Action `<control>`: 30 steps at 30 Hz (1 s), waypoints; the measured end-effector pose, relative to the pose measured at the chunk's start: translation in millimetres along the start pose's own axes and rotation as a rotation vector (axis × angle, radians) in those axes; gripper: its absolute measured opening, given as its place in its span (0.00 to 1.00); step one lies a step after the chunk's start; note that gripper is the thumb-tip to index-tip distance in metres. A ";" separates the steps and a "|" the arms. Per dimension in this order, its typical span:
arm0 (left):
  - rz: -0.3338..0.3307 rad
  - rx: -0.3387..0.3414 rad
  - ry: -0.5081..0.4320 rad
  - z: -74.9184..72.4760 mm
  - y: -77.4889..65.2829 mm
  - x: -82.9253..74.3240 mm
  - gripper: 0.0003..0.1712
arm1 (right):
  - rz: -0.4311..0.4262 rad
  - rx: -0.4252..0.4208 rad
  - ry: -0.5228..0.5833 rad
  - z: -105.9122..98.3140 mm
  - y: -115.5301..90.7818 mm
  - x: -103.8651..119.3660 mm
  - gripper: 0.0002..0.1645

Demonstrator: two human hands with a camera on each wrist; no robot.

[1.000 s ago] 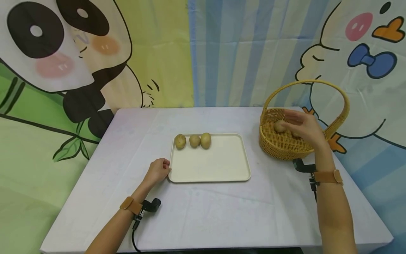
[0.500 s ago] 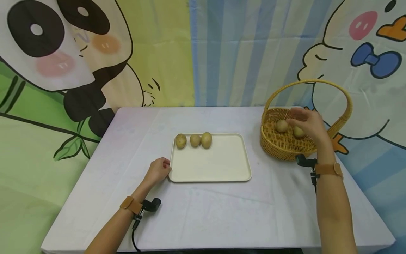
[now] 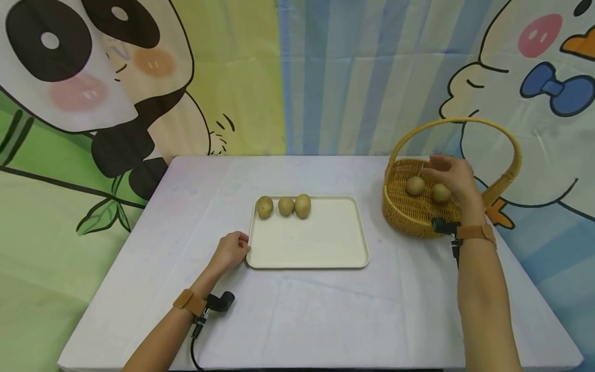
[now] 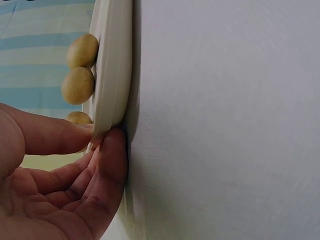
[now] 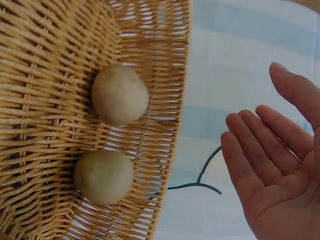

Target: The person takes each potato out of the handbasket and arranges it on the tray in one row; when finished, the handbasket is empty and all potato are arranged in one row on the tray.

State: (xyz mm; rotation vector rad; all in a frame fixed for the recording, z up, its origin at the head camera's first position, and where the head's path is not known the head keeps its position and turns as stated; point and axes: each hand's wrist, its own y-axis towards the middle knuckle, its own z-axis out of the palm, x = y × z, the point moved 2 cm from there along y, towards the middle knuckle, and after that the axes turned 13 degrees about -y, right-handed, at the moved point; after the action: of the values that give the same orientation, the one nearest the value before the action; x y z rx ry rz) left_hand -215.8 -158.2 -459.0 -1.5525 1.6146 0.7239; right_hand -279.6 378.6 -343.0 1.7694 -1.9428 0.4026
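Note:
My left hand [image 3: 230, 250] pinches the left edge of a cream tray [image 3: 321, 237]; the left wrist view shows the thumb above the rim and a finger beneath it. Along the tray's far left side sit three potatoes [image 3: 285, 206]. A wicker basket [image 3: 403, 224] with a tall handle stands at the right of the table. Inside it lie two potatoes, one on the left [image 3: 415, 185] and one on the right [image 3: 440, 193]. Over the basket's right side hovers my right hand [image 5: 280, 175], holding nothing, its fingers extended and apart from the potatoes.
The basket's arched handle [image 3: 465, 120] rises around the right hand. A white cloth covers the table [image 3: 297, 320], and a cartoon-printed curtain [image 3: 334, 82] hangs behind it. Each wrist wears a strapped camera, with a cable [image 3: 193, 351] trailing from the left one.
My right hand has drawn slightly right, away from the potatoes, so the right-hand potato in the basket shows more fully. My left hand stays at the tray edge.

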 end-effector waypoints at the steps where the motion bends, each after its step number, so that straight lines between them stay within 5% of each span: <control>1: 0.001 0.000 0.003 0.0 -0.1 0.4 0.11 | 0.006 0.003 -0.001 0.7 1.8 -0.6 0.46; 11: 0.001 -0.002 -0.007 0.9 0.0 1.1 0.11 | -0.043 -0.036 0.005 12.2 30.1 -25.0 0.45; 16: 0.010 -0.001 -0.006 0.7 0.6 2.0 0.11 | -0.063 -0.033 -0.042 14.3 31.1 -18.9 0.43; 21: 0.005 0.005 -0.014 0.7 0.8 2.1 0.11 | -0.051 -0.001 -0.129 21.4 34.4 -22.9 0.35; 30: -0.010 0.000 -0.023 2.9 1.2 4.2 0.12 | 0.034 0.098 -0.114 43.4 41.6 -39.4 0.40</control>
State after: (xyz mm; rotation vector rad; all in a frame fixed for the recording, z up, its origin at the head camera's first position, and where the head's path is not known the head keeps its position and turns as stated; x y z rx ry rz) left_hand -216.4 -158.1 -464.2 -1.5459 1.5896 0.7338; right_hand -325.1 394.5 -396.2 1.8602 -2.0660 0.4237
